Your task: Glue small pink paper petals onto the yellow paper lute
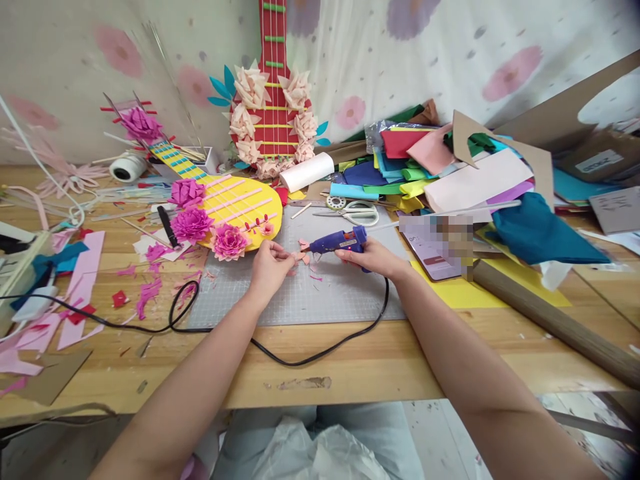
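My right hand (373, 257) is wrapped round a blue hot glue gun (340, 242), its nozzle pointing left. A clear glue stick (385, 227) sticks out of the gun's back end. In the fingertips of my left hand (273, 267) is a small pink paper piece (300, 256), pinched close to the nozzle; I cannot tell whether the two touch. Below both hands lies a grey cutting mat (300, 307) with pink paper scraps on it. Just behind my left hand is a yellow paper-craft instrument (240, 207) decorated with magenta paper flowers (230, 239).
A red instrument (274, 123) with pale pink flowers stands against the floral curtain. Scissors (357, 212) lie behind the gun. The gun's black cord (320, 360) loops across the table front. To the right are a phone (435, 250), a brown roll (540, 313) and piled coloured paper (400, 167).
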Motion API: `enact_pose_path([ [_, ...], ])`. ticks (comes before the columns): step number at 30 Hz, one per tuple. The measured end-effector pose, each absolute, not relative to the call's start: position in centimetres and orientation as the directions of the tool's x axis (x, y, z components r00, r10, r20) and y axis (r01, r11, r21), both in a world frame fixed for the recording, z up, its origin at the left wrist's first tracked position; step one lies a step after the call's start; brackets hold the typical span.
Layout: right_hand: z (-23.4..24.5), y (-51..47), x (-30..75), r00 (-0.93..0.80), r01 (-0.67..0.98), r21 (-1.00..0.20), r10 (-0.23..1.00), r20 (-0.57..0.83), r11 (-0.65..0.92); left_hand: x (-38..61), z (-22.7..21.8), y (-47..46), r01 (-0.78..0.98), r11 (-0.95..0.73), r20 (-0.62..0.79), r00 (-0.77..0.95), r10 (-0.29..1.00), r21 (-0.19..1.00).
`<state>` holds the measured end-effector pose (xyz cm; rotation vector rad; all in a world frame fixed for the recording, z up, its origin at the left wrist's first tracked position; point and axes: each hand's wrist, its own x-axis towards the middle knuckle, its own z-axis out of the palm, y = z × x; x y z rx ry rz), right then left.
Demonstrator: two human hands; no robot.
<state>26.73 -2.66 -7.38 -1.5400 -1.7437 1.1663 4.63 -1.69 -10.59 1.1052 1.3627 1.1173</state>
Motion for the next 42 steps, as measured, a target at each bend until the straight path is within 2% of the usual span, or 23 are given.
enact_pose_path([
  [4,-8.1,-2.5,26.6,-0.17,0.565,-0.825,0.975,-0.143,-0.023,4.6,-10.8,-1.7,0.062,0.136,-0.132,-0.062,0.989,0.989],
  [19,-8.6,-2.3,26.5,-0.191,0.62,-0.784,0.973,-0.128,0.019,4.5,-11.3,-1.6,0.047,0.106,-0.103,-0.048,0.993,0.993],
  [30,-8.5,-2.4,26.5,-0.19,0.615,-0.789,0.971,-0.146,0.002,4.6,-11.1,-1.7,0.037,0.109,-0.107,-0.038,0.993,0.993],
  [42,-8.4,-2.5,26.3,-0.186,0.571,-0.821,0.977,-0.108,0.018,4.5,-11.2,-1.7,0.071,0.104,-0.103,-0.025,0.994,0.992],
])
